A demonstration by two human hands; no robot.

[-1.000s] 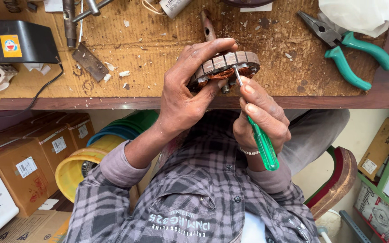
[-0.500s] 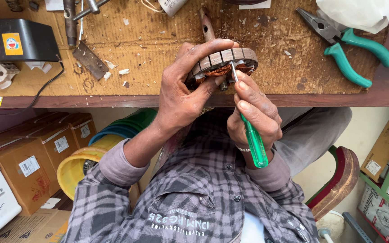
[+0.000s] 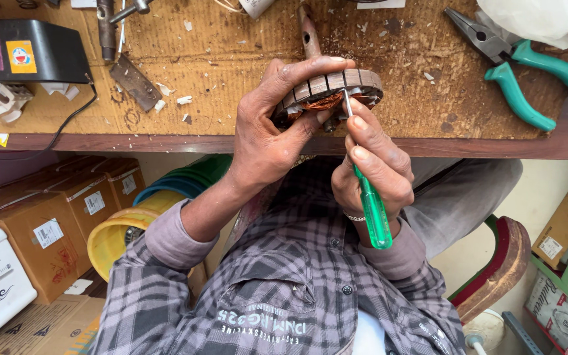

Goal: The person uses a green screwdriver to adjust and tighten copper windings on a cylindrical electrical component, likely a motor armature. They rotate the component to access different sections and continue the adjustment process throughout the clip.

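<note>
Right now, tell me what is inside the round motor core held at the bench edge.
Copper windings show inside the motor core, with the green screwdriver tip poking in. The left hand covers its near side.

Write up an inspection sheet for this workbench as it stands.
Surface: wooden bench, worn, strewn with chips.
Job's things: round stator with copper windings; green-handled screwdriver, tip at the windings.
Clutter: green-handled pliers, metal plate, black device.
Hands: left hand grips the stator; right hand grips the screwdriver.
Cables: black cable running off the bench edge.
Surroundings: cardboard boxes, yellow bucket, chair.
</note>
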